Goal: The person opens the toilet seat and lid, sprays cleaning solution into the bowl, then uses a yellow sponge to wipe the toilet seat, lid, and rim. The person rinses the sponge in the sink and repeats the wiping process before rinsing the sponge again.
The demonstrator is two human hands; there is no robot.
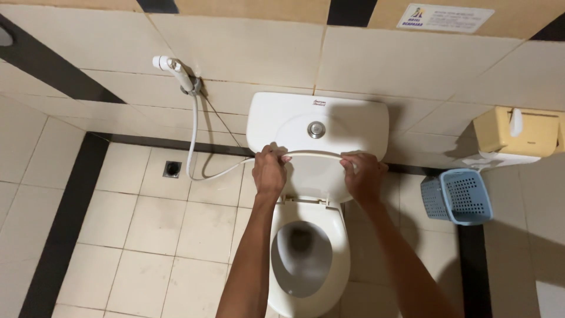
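Over a white toilet bowl (309,259) on a tiled bathroom floor (170,235), a person's left hand (269,171) and right hand (362,176) grip the raised toilet lid (315,174) by its upper rim, fingers curled closed around the left and right edges; the lid stands nearly upright against the cistern (318,121). The lifting step looks all but finished, and settling the lid likely calls for a gentle, even release. A bidet sprayer (176,70) hangs on the wall at left. At right sit a yellow tissue dispenser (515,135) and a blue perforated basket (459,197); a white rectangular notice (444,17) is fixed near the wall's upper right corner.
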